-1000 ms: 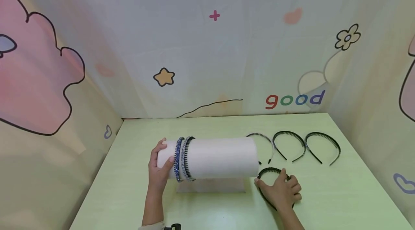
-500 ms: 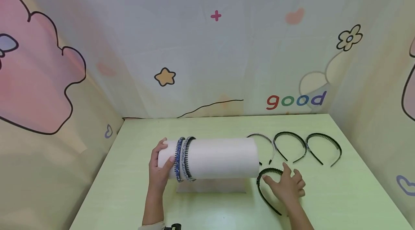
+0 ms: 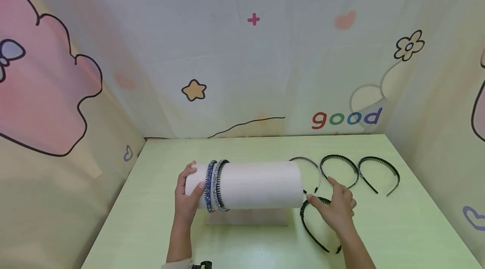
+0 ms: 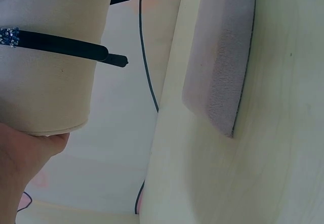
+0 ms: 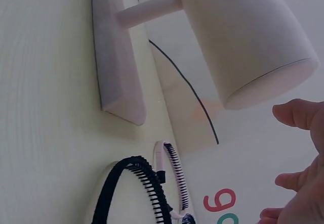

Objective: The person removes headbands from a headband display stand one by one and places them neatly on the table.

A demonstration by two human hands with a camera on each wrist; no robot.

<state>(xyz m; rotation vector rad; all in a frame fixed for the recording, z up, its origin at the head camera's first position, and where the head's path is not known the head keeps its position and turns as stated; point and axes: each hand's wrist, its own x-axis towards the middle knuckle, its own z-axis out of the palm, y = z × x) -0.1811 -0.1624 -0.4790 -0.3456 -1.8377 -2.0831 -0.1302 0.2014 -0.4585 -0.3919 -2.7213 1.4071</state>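
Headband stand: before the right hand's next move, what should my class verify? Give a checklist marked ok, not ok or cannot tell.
1. White cylinder steadied: ok, the left hand grips its left end.
2. Blue headband and silver headband seated round it: ok, both near that end.
3. Black headband within reach: looks ok, it lies close to the right hand.
4. Black headband picked up: not ok, the right hand holds nothing.
5. Base fastened down: cannot tell, no fastening shows.
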